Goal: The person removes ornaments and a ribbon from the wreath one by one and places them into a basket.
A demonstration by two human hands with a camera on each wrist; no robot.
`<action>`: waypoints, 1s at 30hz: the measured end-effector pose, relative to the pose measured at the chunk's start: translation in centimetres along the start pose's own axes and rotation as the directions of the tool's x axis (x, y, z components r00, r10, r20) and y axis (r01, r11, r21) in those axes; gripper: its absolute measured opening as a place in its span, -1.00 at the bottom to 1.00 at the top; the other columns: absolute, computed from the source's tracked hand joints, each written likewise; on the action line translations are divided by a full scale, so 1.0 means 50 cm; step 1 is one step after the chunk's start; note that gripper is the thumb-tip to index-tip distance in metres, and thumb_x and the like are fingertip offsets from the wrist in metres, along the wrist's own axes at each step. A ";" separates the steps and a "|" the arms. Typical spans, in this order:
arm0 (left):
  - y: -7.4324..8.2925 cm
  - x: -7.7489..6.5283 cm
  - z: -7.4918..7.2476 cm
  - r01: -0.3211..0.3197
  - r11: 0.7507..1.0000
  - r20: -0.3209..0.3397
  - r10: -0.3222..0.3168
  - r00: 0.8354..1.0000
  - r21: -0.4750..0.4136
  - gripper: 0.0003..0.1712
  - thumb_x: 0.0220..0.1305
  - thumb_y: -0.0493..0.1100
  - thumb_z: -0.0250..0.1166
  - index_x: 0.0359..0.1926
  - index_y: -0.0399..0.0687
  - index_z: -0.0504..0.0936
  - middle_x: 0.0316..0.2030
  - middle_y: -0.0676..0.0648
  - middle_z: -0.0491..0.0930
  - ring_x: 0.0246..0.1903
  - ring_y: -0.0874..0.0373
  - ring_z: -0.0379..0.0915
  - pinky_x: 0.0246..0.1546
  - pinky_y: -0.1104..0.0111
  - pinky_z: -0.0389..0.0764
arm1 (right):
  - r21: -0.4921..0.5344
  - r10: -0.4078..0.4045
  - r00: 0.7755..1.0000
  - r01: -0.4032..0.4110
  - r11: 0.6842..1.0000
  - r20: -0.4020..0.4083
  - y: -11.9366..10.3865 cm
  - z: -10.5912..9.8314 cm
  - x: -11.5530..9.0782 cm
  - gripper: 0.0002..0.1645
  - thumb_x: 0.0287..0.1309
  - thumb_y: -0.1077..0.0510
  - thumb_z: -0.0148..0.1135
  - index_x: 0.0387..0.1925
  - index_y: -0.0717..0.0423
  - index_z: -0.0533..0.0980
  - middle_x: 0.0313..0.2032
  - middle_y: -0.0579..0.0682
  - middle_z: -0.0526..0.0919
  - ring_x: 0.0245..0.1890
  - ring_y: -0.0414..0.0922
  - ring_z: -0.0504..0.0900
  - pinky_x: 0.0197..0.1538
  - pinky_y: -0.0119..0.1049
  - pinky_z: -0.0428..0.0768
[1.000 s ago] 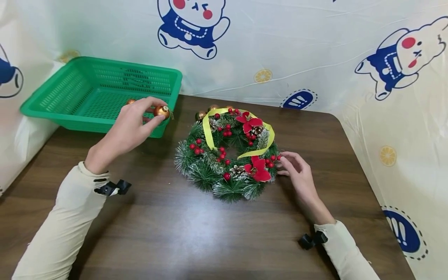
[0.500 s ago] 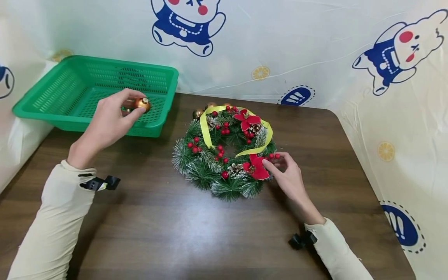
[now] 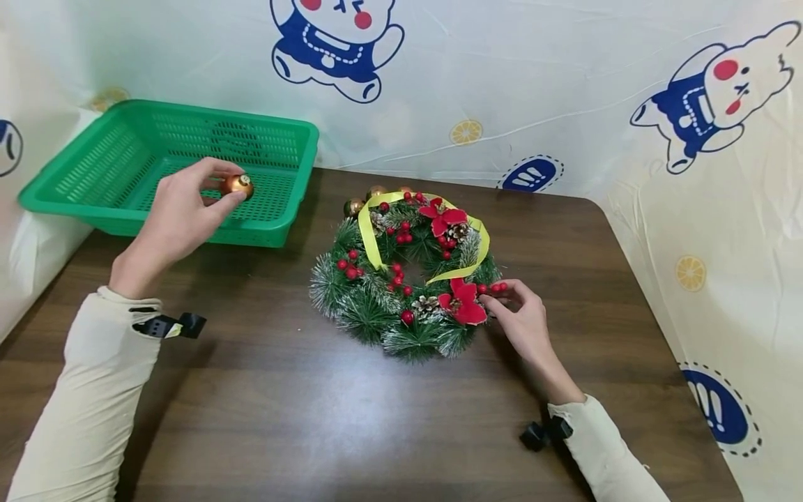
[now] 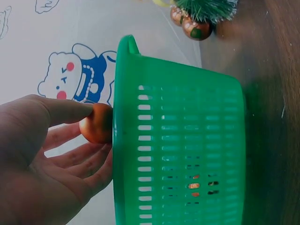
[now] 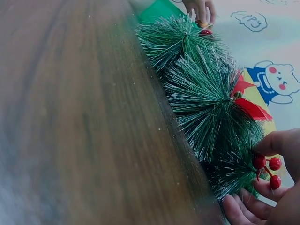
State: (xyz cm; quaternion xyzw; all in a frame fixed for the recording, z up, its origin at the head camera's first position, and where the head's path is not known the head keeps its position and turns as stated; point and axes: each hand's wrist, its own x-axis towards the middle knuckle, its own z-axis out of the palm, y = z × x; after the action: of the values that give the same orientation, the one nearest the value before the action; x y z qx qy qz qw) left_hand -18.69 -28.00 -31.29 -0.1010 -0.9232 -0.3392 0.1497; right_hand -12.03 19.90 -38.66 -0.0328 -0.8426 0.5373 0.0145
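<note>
While the left hand (image 3: 182,209) pinches a gold bauble (image 3: 237,185) over the green basket (image 3: 241,233), the right hand (image 3: 525,322) grips the wreath (image 3: 364,315) by its near right side.
The basket sits at the far left corner of the desk (image 3: 351,425), and the bauble is at about rim height, between thumb and fingertips; the wreath lies flat toward the far edge, a yellow ribbon (image 3: 370,240) looped over it, more baubles (image 3: 354,207) beside it, and the right thumb and fingers close about a sprig of red berries (image 5: 260,161).
</note>
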 end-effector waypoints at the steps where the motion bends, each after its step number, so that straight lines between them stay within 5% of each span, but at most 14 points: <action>1: -0.001 0.001 -0.001 0.001 1.000 -0.002 -0.001 1.000 0.000 -0.59 0.40 -0.14 0.26 0.20 -0.16 0.54 0.05 -0.21 0.57 0.05 -0.15 0.53 -0.15 0.75 0.45 | 0.003 0.001 1.000 -0.001 1.000 -0.003 -0.007 -0.001 -0.004 -0.65 0.23 0.19 0.32 -0.06 0.36 0.52 -0.13 0.22 0.64 -0.17 -0.02 0.62 -0.25 -0.28 0.68; 12: -0.015 0.006 -0.011 0.022 1.000 -0.017 -0.022 1.000 0.006 -0.56 0.39 -0.15 0.27 0.24 -0.16 0.52 0.13 -0.22 0.54 0.09 -0.20 0.51 -0.06 0.70 0.46 | 0.136 -0.040 0.999 0.044 0.990 -0.031 0.085 0.005 0.029 -0.62 0.20 0.10 0.40 -0.07 0.25 0.52 -0.19 0.04 0.63 -0.23 -0.13 0.62 -0.27 -0.31 0.68; 22: -0.029 0.005 -0.005 0.036 0.999 -0.003 -0.036 0.999 -0.002 -0.55 0.40 -0.14 0.27 0.24 -0.18 0.51 0.14 -0.25 0.53 0.11 -0.21 0.49 -0.16 0.78 0.40 | 0.163 -0.125 0.989 0.135 0.977 -0.074 0.088 0.010 0.031 -0.68 0.18 0.13 0.41 -0.15 0.23 0.53 -0.24 0.01 0.65 -0.27 -0.07 0.60 -0.34 -0.30 0.65; 30: -0.041 0.006 -0.001 0.052 0.999 0.015 -0.052 0.999 -0.001 -0.56 0.40 -0.16 0.26 0.23 -0.20 0.51 0.12 -0.28 0.54 0.05 -0.21 0.51 -0.30 0.84 0.32 | 0.166 -0.093 0.994 0.101 0.981 -0.058 0.084 0.009 0.031 -0.64 0.18 0.15 0.41 -0.07 0.25 0.52 -0.21 -0.01 0.66 -0.21 -0.10 0.62 -0.28 -0.35 0.62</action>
State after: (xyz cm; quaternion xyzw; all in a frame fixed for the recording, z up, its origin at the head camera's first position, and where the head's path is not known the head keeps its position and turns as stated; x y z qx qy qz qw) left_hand -19.55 -29.54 -32.36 -0.0797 -0.9265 -0.3427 0.1338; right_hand -13.45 21.40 -42.67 -0.0037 -0.7941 0.6043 0.0644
